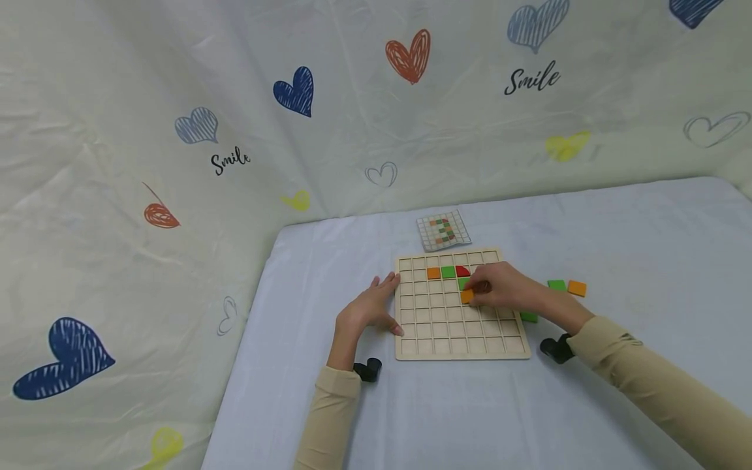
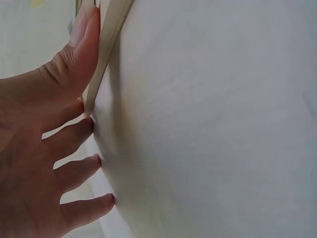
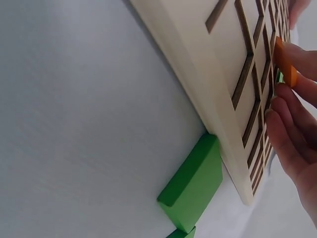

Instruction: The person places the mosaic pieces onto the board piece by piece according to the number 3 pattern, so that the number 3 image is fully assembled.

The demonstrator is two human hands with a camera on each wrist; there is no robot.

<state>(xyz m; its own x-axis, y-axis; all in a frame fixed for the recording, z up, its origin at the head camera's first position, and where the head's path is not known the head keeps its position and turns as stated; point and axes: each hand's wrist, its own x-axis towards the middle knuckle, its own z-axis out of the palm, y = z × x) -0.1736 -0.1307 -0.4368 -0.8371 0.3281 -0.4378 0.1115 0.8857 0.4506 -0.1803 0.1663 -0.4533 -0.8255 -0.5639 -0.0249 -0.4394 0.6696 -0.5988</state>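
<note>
A square wooden board (image 1: 429, 326) divided into a grid lies on the white cloth. My right hand (image 1: 506, 287) pinches an orange square tile (image 1: 467, 297) between thumb and fingers, over a cell near the board's middle; in the right wrist view the tile (image 3: 286, 64) looks tilted against the grid. Just above it sits a green tile (image 1: 463, 284), partly hidden by the fingers. Along an upper row are another orange tile (image 1: 433, 273), a green one (image 1: 448, 271) and a red round-edged piece (image 1: 462, 270). My left hand (image 1: 369, 308), fingers spread, touches the board's left edge.
Behind the board lies a card (image 1: 443, 231) printed with a grid of coloured squares. To the right, a loose green tile (image 1: 556, 285) and an orange tile (image 1: 578, 288) rest on the cloth. Another green tile (image 3: 195, 183) touches or nearly touches the board's right edge.
</note>
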